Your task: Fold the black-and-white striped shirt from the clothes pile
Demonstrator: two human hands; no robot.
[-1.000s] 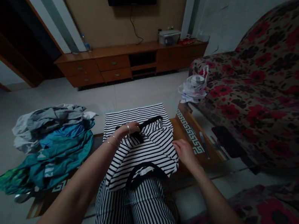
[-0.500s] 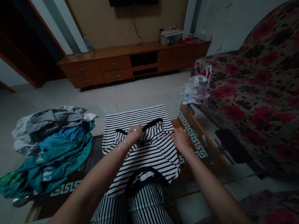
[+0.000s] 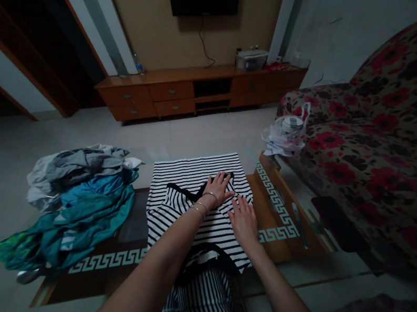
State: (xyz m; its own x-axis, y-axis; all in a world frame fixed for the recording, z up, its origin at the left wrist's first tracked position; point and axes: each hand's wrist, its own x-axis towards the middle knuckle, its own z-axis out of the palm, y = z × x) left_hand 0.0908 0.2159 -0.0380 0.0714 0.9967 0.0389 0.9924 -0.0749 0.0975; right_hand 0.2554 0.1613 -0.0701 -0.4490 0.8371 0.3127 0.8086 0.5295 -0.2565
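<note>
A black-and-white striped shirt (image 3: 186, 165) with black trim lies spread over the low table, its near end reaching my knees. My left hand (image 3: 219, 189), with bangles at the wrist, rests flat on the shirt near a black-trimmed edge, fingers spread. Close beside it, my right hand (image 3: 244, 221) lies palm down on the shirt's right side, fingers apart. Neither hand grips the cloth. Part of the shirt is hidden under my hands and forearms.
A heap of grey, blue and green clothes (image 3: 91, 211) sits on the left of the table (image 3: 106, 261). A plastic bag with a round container (image 3: 291, 124) stands at the far right corner, by the flowered sofa (image 3: 390, 122). A wooden TV cabinet (image 3: 171, 94) runs along the wall.
My left hand has let go of the black-trimmed part and moved right, now flat. My right hand has shifted from the shirt's edge onto its surface. The camera view has turned slightly left.
</note>
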